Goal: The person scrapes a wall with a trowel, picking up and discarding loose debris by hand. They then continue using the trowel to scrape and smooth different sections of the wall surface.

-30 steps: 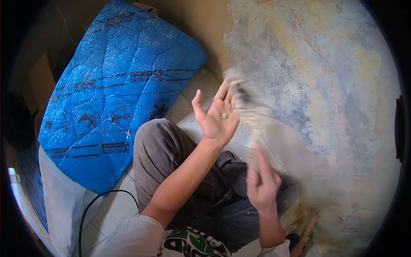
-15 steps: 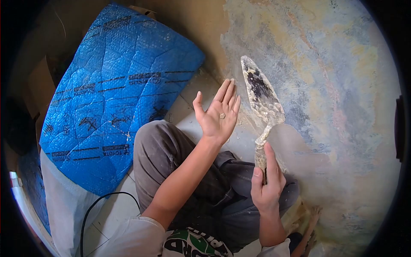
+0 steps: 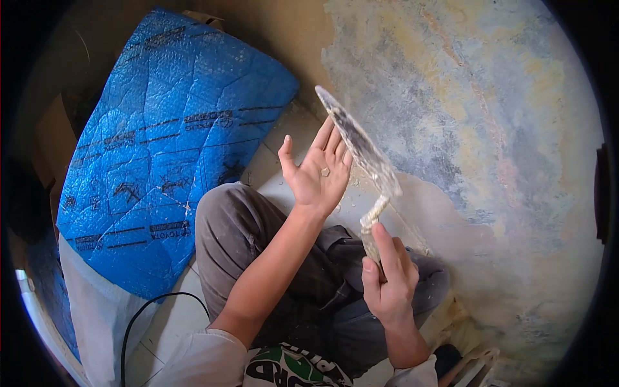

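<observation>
Palm up, my left hand lies open with its fingers stretched out and the thumb spread away. A small pale chip rests on its palm. My right hand is wrapped round the handle of a pointed trowel, its index finger stretched along the handle. The metal blade is crusted with pale plaster and dark in the middle. It points up and to the left, tilted nearly edge-on, and overlaps the fingertips of my left hand in this view.
At the left stands a blue quilted sheet with black printing. A patchy, scraped wall fills the right side. My bent legs are below my hands. Crumbs lie on the pale tiled floor, and a black cable curves at lower left.
The trowel has moved left and turned more edge-on, its blade now overlapping my left fingertips. My left hand stays open with the chip on its palm, and the view has shifted slightly.
</observation>
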Tool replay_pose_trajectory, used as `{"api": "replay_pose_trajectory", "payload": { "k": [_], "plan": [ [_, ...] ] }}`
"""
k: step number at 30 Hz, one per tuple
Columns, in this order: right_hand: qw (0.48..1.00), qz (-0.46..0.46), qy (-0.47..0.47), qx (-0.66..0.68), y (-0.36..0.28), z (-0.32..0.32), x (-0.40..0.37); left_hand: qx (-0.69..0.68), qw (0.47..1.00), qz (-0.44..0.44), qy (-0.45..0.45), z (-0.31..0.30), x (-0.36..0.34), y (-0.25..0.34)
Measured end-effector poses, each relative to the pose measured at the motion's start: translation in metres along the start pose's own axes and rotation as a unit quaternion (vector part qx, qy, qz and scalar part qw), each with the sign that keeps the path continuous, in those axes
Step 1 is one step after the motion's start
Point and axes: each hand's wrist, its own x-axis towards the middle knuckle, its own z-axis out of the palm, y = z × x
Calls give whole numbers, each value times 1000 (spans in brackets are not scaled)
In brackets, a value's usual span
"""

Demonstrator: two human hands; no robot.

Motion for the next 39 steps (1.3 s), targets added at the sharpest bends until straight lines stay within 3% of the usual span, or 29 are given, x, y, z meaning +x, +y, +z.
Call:
{"api": "replay_pose_trajectory", "payload": {
  "k": [2, 4, 6, 12, 14, 18, 19, 20, 22, 24, 28, 31, 32, 35, 39],
  "plan": [
    [1000, -5, 11, -2, 10, 14, -8, 6, 1000, 7, 2, -1, -1, 0],
    [986, 105, -127, -27, 23, 32, -16, 11, 1000, 12, 2, -7, -2, -1],
    [983, 120, -135, -25, 27, 37, -17, 28, 999, -2, 39, -21, -3, -1],
    [989, 105, -101, -11, 15, 13, -1, 14, 1000, -21, -9, -8, -2, -4],
    [999, 50, -6, -13, 8, -1, 2, 17, 1000, -17, 9, -6, -3, 0],
    [997, -38, 74, 2, 25, 13, -15, 22, 1000, -8, 11, -2, -1, 1],
    [1000, 5, 10, -13, 26, 20, -17, 21, 1000, -8, 9, -1, -1, 1],
    [1000, 4, 11, -15, 30, 27, -18, 48, 998, -10, -27, -2, -2, 0],
    [983, 94, -149, -47, 33, 39, -23, 76, 995, -15, -61, -6, -4, -2],
    [984, 110, -137, -17, 32, 35, -19, 38, 999, -27, -1, -8, -4, -2],
    [994, 81, -71, 19, 18, 12, -11, -15, 1000, -21, -4, 1, -2, -5],
    [998, -7, 56, 14, 11, 7, -10, 2, 1000, -16, 6, -3, -2, -4],
    [998, -7, 57, 14, 16, 12, -14, 9, 1000, -12, 11, -4, -1, -4],
    [988, 82, -127, -19, 35, 34, -21, 51, 999, 4, -13, -3, -2, -8],
    [991, 83, -104, -6, 33, 31, -13, 78, 996, -16, 30, -13, -3, -9]
  ]
}}
